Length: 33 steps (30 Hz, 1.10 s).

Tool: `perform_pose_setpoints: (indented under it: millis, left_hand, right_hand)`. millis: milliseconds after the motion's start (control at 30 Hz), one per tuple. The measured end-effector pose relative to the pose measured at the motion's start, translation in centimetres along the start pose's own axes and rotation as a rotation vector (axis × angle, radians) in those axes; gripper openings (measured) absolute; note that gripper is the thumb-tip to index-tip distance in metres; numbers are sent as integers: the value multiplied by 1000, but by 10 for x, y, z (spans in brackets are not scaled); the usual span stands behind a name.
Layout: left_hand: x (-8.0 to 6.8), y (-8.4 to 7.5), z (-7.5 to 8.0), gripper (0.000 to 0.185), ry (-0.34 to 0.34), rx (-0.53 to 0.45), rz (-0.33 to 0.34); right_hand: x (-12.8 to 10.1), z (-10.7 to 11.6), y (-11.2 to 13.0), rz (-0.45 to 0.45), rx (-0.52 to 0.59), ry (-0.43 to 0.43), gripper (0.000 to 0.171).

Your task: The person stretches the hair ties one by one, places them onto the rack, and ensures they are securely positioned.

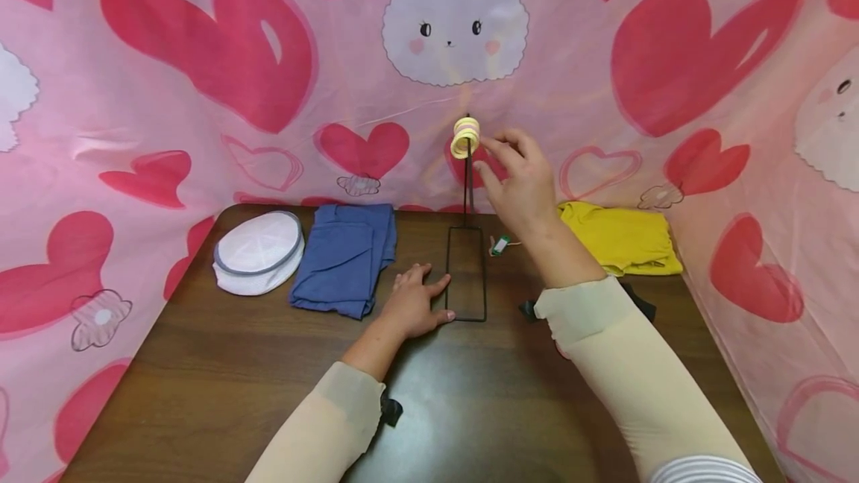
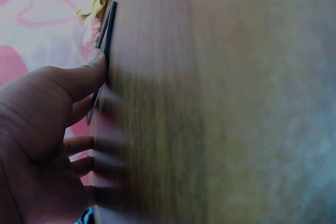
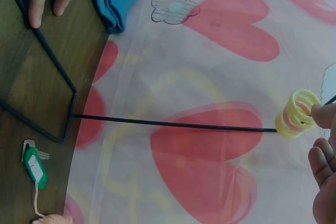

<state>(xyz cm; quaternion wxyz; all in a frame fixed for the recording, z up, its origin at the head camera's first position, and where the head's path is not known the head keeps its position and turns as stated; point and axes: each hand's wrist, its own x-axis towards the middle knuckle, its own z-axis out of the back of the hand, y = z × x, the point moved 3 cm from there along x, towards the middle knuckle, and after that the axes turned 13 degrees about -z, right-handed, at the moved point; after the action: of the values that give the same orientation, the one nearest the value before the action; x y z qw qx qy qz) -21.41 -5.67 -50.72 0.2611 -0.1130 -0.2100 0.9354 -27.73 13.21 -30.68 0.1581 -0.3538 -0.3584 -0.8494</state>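
A black wire stand (image 1: 466, 274) rests its rectangular base on the brown table (image 1: 268, 371), and its thin rod (image 1: 467, 185) rises upright. Coiled yellow and pink rings (image 1: 465, 137) sit at the rod's top. My right hand (image 1: 488, 155) hovers just right of the rings with its fingers loosely spread. In the right wrist view a fingertip (image 3: 321, 112) meets the rings (image 3: 299, 114) at the rod's end. My left hand (image 1: 429, 297) lies flat on the table, its thumb (image 2: 97, 59) against the wire base (image 2: 107, 30).
Left of the stand lie a folded blue cloth (image 1: 345, 256) and a white mesh cap (image 1: 258, 252). A yellow cloth (image 1: 620, 237) lies at the right. A green key tag (image 1: 499, 245) sits beside the base. Pink heart-print fabric (image 1: 201, 95) walls the table in.
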Motion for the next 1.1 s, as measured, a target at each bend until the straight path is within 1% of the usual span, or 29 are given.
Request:
perform_pose_setpoints:
  millis: [100, 333, 500, 800, 1100]
  left_hand:
    - [-1, -1, 2, 75, -2, -4, -4]
    - [0, -1, 3, 76, 0, 1, -8]
    - [0, -1, 2, 76, 9, -7, -1]
    - [-1, -2, 2, 75, -5, -3, -8]
    - [-1, -1, 2, 75, 2, -5, 4]
  right_hand:
    - [-5, 5, 0, 3, 20, -3, 32]
    - [-22, 19, -4, -24, 86, 10, 32]
    - [-34, 30, -7, -31, 84, 14, 32]
    - [-57, 48, -14, -53, 80, 38, 34]
    - [-80, 60, -26, -41, 104, 55, 38]
